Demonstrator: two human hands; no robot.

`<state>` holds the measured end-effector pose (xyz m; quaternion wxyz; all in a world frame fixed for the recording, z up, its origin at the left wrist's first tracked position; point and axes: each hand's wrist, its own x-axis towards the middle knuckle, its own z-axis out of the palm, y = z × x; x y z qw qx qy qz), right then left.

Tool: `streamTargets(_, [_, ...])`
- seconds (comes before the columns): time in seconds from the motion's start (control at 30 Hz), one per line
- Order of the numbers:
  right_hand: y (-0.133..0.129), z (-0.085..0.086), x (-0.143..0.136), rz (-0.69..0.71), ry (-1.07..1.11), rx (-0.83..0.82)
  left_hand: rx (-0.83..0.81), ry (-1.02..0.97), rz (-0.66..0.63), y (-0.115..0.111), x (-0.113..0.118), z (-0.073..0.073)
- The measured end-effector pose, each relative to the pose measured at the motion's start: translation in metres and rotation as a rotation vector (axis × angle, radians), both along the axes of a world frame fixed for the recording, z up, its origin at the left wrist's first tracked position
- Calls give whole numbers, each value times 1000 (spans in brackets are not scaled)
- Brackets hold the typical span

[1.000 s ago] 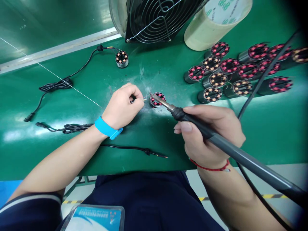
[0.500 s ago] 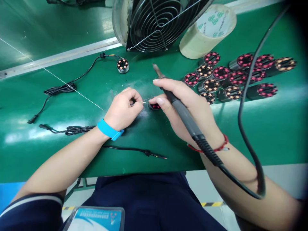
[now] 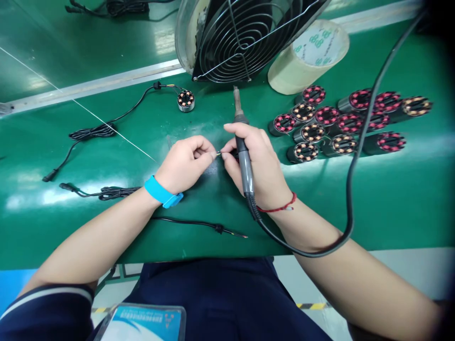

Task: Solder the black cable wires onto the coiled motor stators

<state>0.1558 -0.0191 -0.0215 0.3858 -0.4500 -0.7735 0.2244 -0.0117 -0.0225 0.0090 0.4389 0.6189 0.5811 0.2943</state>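
My left hand (image 3: 188,163), with a blue band at the wrist, pinches a tiny wire end (image 3: 218,154) between thumb and forefinger. My right hand (image 3: 258,161) is closed around a soldering iron (image 3: 244,163) whose tip points away from me, toward the fan. Its thumb and a finger meet close to the same wire end. A dark wound coil part (image 3: 234,154) is mostly hidden behind the right fingers. Below the hands lies a black cable (image 3: 192,220) with stripped coloured ends. One finished-looking coil (image 3: 186,101) joined to a cable sits at the upper left.
A black fan (image 3: 245,45) stands at the back beside a large tape roll (image 3: 302,66). Several wound coils (image 3: 350,123) stand at the right. Bundled cables (image 3: 94,132) lie at the left. The iron's cord (image 3: 350,189) loops over my right forearm.
My right hand has moved left, its fingertips closer to my left hand's. The iron has swung more upright. The coil between the hands is now more hidden. The view has shifted slightly.
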Motion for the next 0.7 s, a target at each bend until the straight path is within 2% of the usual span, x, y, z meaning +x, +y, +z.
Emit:
streamTargets(0.2, [-5,-1,3,-16,9,83,-139,-114,8,1,-1,3])
streamTargets(0.47, [-8,-2,-1,-2,22,53,-129,-154,3,1,-2,4])
streamTargets(0.53, [-8,-1,-1,9,46,23,-57,-138,0,0,-3,1])
streamTargets(0.7, [-7,-1,0,59,166,-52,287,-44,-42,-3,-5,-4])
